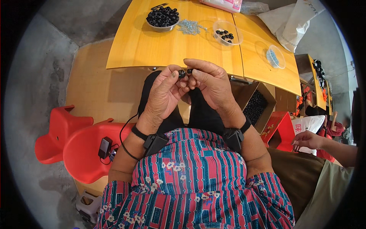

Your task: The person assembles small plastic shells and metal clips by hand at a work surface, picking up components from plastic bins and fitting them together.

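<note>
In front of my lap, just off the table's near edge, my two hands meet. My left hand (166,89) pinches a round black bead-like piece (181,73) between thumb and fingers. A smaller black plug-like piece (190,71) sits between the thumb and fingers of my right hand (211,82). The two pieces are close together; I cannot tell whether they touch. On the table, a bowl of round black pieces (162,18) stands beside a loose heap of tiny silvery-blue parts, perhaps springs (189,27). A clear bowl (239,33) holds several black pieces.
Another clear tub (281,61) with small bluish parts stands right on the yellow table (133,42). Beside my right knee is a cardboard box (267,114) of black pieces. Red chairs (85,152) stand left. Another person's hand (310,140) reaches in from the right.
</note>
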`<action>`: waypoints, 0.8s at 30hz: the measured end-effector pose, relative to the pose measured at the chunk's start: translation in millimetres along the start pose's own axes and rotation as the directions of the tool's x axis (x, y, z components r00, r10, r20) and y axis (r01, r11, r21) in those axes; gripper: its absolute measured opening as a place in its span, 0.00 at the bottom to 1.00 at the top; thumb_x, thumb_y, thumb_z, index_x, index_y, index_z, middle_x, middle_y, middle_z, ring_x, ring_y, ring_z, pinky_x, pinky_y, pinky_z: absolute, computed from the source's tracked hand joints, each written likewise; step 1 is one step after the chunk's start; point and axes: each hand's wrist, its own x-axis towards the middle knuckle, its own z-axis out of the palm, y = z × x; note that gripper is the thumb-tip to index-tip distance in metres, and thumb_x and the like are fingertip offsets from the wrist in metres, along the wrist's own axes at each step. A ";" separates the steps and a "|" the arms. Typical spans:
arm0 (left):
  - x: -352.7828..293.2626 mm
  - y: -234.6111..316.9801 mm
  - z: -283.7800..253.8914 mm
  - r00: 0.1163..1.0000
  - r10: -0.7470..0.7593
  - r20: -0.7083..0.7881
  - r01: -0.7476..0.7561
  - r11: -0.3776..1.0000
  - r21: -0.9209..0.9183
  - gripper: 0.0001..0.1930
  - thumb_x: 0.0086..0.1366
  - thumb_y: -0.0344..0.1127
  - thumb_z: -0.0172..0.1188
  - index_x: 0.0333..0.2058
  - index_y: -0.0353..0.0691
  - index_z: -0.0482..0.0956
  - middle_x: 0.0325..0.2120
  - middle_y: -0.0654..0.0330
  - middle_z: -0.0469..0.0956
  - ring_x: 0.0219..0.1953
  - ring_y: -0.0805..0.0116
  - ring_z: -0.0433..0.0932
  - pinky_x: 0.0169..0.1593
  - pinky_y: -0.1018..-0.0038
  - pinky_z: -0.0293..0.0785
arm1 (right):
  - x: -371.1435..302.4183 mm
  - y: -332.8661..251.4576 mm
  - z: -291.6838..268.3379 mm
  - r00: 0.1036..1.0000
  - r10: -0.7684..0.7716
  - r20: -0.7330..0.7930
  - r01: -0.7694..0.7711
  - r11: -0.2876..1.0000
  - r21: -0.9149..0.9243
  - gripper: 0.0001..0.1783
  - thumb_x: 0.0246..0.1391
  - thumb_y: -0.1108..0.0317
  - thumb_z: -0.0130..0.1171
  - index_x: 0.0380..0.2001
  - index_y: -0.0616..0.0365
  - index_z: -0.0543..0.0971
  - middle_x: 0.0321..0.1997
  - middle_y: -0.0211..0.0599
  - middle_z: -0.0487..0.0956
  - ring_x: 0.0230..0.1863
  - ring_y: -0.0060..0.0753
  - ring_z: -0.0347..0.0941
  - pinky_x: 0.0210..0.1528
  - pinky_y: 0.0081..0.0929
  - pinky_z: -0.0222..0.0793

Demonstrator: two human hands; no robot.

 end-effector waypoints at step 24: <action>-1.4 -0.8 4.9 0.998 0.012 -0.061 -0.011 1.000 0.006 0.08 0.65 0.36 0.53 0.38 0.39 0.70 0.29 0.59 0.74 0.33 0.71 0.73 0.42 0.75 0.72 | -0.4 2.0 7.4 0.973 -0.223 -0.053 0.187 0.908 -0.376 0.09 0.49 0.82 0.58 0.35 0.69 0.77 0.28 0.35 0.79 0.27 0.19 0.75 0.30 0.15 0.74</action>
